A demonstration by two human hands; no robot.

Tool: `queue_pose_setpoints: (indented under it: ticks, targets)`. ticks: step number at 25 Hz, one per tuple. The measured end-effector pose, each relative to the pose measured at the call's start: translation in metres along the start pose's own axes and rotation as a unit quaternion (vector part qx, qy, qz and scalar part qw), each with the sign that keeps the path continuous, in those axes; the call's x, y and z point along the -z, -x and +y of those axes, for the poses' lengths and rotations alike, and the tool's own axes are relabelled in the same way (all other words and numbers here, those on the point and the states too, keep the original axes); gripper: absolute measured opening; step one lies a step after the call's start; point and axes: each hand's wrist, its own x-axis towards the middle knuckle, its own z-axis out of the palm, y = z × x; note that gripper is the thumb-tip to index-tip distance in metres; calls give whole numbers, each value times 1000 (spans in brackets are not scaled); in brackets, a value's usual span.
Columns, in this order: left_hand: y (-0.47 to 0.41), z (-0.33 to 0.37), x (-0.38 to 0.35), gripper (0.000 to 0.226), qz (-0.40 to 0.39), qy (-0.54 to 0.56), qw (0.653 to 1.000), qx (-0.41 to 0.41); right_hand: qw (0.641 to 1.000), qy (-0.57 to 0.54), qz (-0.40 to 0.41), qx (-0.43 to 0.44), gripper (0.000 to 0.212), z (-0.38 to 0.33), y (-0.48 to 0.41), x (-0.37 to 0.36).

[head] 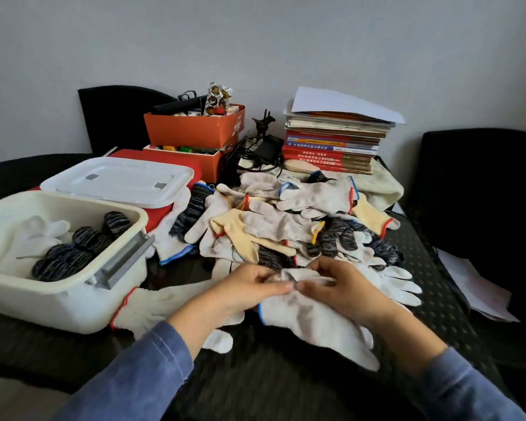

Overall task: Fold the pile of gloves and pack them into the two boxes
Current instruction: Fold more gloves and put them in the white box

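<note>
The left hand and right hand each pinch the far edge of the white glove, which runs left to near right; the open box lies nearer the left hand.

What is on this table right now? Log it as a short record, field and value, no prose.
left hand: pinches the white glove at its bunched top
right hand: pinches the same glove, fingertips meeting the left hand's
white glove: blue-edged cuff to the left, fingers trailing to the lower right
glove pile: loose white, yellow and dark striped gloves, behind the hands
open box: holds white and dark striped gloves
white lid: lies flat behind the open box
stack of books: far side of the table
</note>
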Motion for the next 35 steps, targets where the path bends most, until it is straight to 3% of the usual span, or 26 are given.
queue_pose_setpoints:
  ticks: [4,8,14,19,24,30,35]
  targets:
    - [9,-6,-6,30,-31,-96,995,22,994,40,-27,-95,23,23,21,13]
    - [12,-5,-10,42,-48,-218,973,53,981,155,-17,-116,43,40,26,16]
    - [14,-5,-6,54,-6,-319,948,18,962,238,72,-109,22,55,22,19]
    - [19,-6,0,59,-16,-307,951,9,940,278,172,-99,22,61,12,22]
    - [13,0,4,49,27,-367,930,-17,939,257,227,7,4,36,-27,14]
    - [12,-6,12,49,8,-338,941,9,923,311,223,42,23,41,-81,21]
    - [2,-4,20,46,41,-335,941,24,911,312,270,6,33,44,-131,45]
